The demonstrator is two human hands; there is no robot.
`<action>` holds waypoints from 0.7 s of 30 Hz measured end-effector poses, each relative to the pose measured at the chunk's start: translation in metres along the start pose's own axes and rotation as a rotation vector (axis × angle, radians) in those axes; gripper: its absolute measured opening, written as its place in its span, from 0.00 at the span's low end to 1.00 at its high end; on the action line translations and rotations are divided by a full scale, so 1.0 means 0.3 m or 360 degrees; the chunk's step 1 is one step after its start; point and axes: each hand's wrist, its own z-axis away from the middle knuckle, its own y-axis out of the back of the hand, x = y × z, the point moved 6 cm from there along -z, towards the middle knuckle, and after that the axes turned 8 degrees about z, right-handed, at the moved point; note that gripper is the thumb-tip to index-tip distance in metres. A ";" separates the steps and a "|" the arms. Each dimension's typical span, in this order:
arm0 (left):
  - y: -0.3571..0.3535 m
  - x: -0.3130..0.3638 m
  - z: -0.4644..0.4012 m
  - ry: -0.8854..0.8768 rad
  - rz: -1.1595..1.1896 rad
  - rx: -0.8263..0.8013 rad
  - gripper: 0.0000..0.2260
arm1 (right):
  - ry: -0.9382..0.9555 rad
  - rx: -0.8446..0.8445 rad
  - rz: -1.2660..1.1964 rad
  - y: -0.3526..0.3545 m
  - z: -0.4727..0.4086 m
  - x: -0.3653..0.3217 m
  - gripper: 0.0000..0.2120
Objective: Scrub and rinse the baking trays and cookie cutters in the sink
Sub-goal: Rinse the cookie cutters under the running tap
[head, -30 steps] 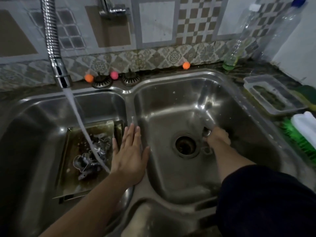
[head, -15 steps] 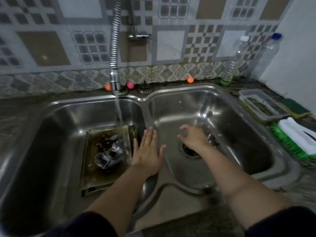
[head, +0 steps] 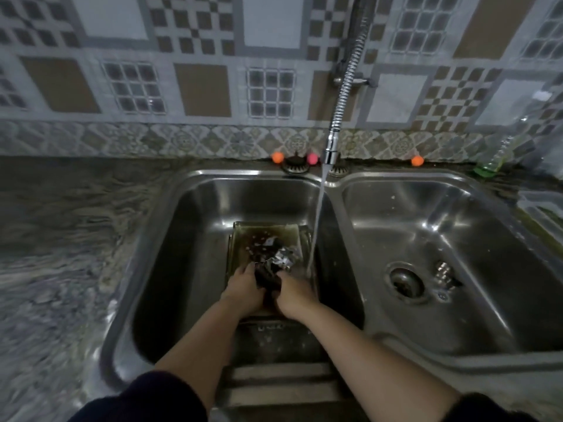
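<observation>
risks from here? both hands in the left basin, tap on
1. Stream lands at the baking tray edge, beside the cookie cutters: poor rinse, splash.
2. Left hand and right hand close on thin metal cutters in dim light: cut fingers.
3. Murky water hides smaller pieces.

I see double steel sink [head: 335,190] in stone counter [head: 76,239]; baking tray [head: 243,239] in left basin, bottle [head: 496,150] far right.
</observation>
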 end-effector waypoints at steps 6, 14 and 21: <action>0.006 -0.051 -0.068 0.0067 0.0229 0.0005 0.22 | -0.0144 0.0162 -0.0463 -0.033 -0.147 -0.049 0.21; 0.047 0.030 -0.014 0.0021 0.0822 0.0200 0.16 | -0.0467 0.0136 -0.1571 0.015 -0.075 0.012 0.04; -0.050 0.180 0.043 -0.0079 0.1308 -0.0107 0.14 | -0.0467 -0.0082 -0.2058 0.123 0.036 0.134 0.06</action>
